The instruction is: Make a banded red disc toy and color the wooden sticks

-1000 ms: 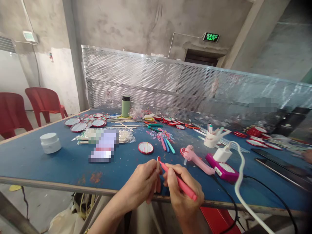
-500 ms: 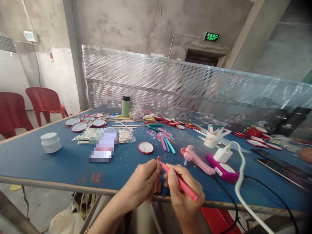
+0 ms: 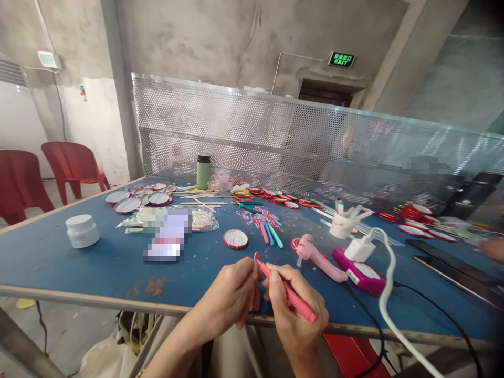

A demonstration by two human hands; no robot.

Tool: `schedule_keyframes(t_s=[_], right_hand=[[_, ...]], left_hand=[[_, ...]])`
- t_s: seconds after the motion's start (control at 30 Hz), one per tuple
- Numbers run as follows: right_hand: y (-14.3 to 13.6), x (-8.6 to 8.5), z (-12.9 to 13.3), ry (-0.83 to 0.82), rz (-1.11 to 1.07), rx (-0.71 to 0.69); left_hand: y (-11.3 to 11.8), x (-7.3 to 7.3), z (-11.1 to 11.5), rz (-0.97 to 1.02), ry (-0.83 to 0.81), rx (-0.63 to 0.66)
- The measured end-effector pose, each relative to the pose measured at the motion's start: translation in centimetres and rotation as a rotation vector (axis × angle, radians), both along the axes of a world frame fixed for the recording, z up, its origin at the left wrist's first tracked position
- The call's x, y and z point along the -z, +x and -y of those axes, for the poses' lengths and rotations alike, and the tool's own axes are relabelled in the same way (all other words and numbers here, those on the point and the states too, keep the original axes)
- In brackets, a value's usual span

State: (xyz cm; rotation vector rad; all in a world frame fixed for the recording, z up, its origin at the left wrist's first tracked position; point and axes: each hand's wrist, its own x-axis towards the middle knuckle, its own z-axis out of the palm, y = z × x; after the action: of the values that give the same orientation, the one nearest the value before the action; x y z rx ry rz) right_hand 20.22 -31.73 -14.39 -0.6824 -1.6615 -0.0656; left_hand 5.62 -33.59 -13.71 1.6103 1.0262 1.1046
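My left hand (image 3: 232, 291) is closed round a small wooden stick (image 3: 255, 265) whose upper end is red, held upright near the table's front edge. In my right hand (image 3: 297, 307) is a pink-red marker (image 3: 295, 299), its tip at the red end of the stick. Just beyond the hands lies a round, red-rimmed white disc (image 3: 235, 239). Behind it are a pink, a blue and a teal marker (image 3: 275, 236), beside a pile of small coloured clips (image 3: 262, 216).
On the right are a pink handheld fan (image 3: 321, 260), a purple device (image 3: 360, 275), a white cup of pens (image 3: 340, 226) and dark phones (image 3: 452, 275). A white jar (image 3: 82, 231) and a blurred phone (image 3: 168, 236) stand left. Another person's hand (image 3: 494, 250) shows at right.
My right hand and the marker have shifted very slightly left. My left hand keeps its hold on the stick.
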Motion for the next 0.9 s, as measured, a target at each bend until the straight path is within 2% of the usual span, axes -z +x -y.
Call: schedule_keyframes(t_s=[0.9], right_hand=[[0.30,0.34,0.00,-0.020,-0.031,0.074]], left_hand=[[0.06,0.08,0.27,0.021,-0.004,0.011]])
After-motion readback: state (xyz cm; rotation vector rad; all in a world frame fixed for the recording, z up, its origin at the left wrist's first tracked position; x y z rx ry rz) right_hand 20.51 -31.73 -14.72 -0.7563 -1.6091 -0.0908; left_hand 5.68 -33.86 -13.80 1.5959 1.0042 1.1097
